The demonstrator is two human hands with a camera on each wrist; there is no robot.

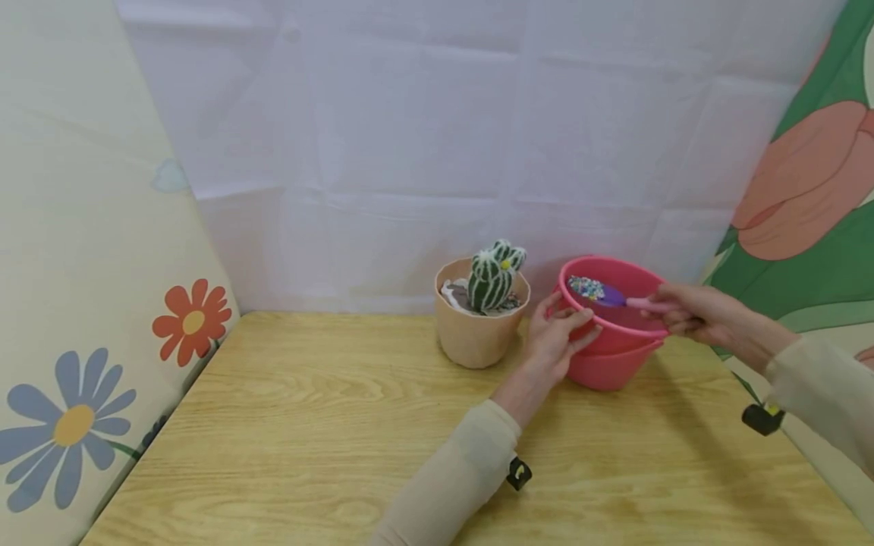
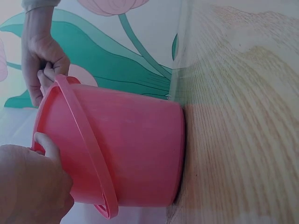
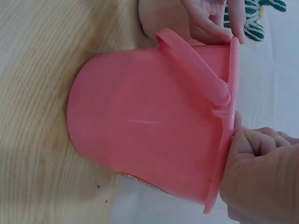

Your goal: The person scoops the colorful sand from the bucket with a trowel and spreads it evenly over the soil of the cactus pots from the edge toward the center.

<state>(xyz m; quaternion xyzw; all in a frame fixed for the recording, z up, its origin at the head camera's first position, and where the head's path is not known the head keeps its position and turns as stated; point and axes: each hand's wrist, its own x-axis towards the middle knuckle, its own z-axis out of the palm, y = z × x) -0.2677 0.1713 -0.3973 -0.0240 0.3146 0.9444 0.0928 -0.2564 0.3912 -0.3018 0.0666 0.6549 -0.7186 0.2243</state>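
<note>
Bucket (image 1: 612, 368) at two o'clock on the surface (image 1: 307, 425), left hand (image 1: 548, 340) gripping its edge at eight o'clock, right hand (image 1: 703, 315) clasped round a scoop (image 1: 614, 296) of grains (image 1: 586, 287) above it, pot (image 1: 474, 339) with cactus (image 1: 489, 280) at its nine o'clock.

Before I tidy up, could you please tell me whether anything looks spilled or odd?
Yes: some tiny coloured specks lie on the table beside the pink bucket, perhaps spilled, as they resemble the granules on the scoop.
</note>
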